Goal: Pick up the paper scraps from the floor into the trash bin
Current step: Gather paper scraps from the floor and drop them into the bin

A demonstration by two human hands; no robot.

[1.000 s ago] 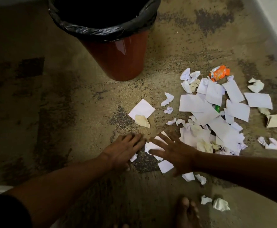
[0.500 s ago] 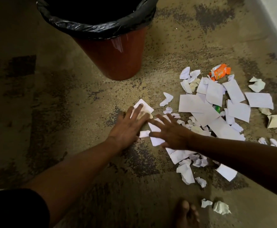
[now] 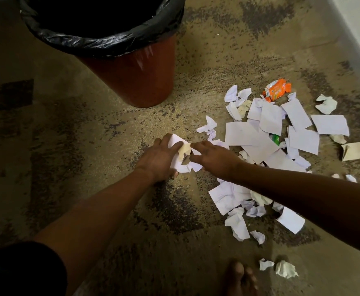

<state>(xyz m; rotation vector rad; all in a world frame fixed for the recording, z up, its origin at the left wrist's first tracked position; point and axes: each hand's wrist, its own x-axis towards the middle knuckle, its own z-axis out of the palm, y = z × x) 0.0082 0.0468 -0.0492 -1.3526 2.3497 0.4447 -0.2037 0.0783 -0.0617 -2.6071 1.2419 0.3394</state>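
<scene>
Nearby, an orange wrapper (image 3: 278, 89) lay among loose paper scraps (image 3: 266, 133) on the floor (image 3: 89, 146); the trash bin (image 3: 132, 77) stood behind. Left hand (image 3: 160, 159) and right hand (image 3: 214, 158), palms down, pinched a scrap bundle (image 3: 184, 153) between curled fingers (image 3: 175, 149).

The speckled floor (image 3: 68, 157) lies bare to the left and between the hands and the red trash bin (image 3: 132, 77) — nothing stands in that stretch. The bin's black-lined mouth (image 3: 102, 41) is unblocked from above. To the right the way is littered: white paper scraps (image 3: 260, 137) overlap in a heap, an orange wrapper (image 3: 278, 89) at its far edge — a bare foot (image 3: 238, 278) near the bottom.
</scene>
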